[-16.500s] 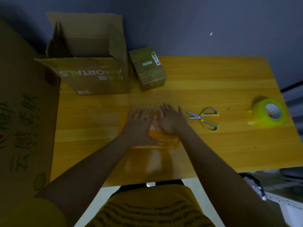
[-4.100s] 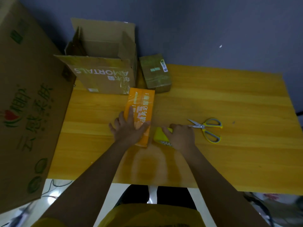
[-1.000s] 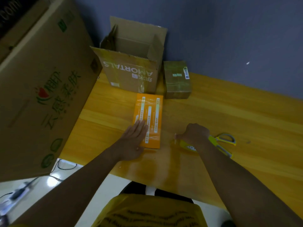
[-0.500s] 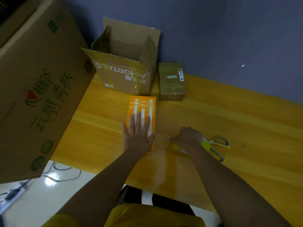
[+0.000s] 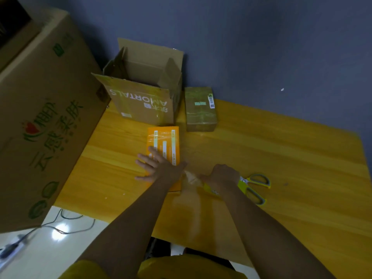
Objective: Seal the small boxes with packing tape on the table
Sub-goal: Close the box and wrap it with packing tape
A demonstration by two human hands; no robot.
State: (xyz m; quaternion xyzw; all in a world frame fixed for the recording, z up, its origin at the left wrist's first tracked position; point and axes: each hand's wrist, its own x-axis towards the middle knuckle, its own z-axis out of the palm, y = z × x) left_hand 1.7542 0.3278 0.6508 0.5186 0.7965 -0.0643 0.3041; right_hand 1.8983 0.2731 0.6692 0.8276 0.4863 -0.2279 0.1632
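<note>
A small orange box [image 5: 164,141] lies flat on the yellow wooden table [image 5: 261,158], with clear tape across its top. My left hand [image 5: 158,168] lies flat on its near half, fingers spread. Just right of the box, my right hand [image 5: 220,176] grips the yellow-green tape roll [image 5: 209,189], which is mostly hidden under the hand. A crumpled stretch of clear tape [image 5: 190,178] runs from the roll toward the box's near right corner. A second small brown box [image 5: 200,109], wrapped in tape, stands at the back.
Yellow-handled scissors [image 5: 254,188] lie right of my right hand. An open cardboard carton [image 5: 141,97] stands at the back left against the wall. A big printed carton [image 5: 38,127] stands off the table's left edge. Cables [image 5: 66,224] lie on the floor.
My left hand has slid toward the box's near left side and spread wider. My right hand stays on the roll, with tape now showing between it and the box.
</note>
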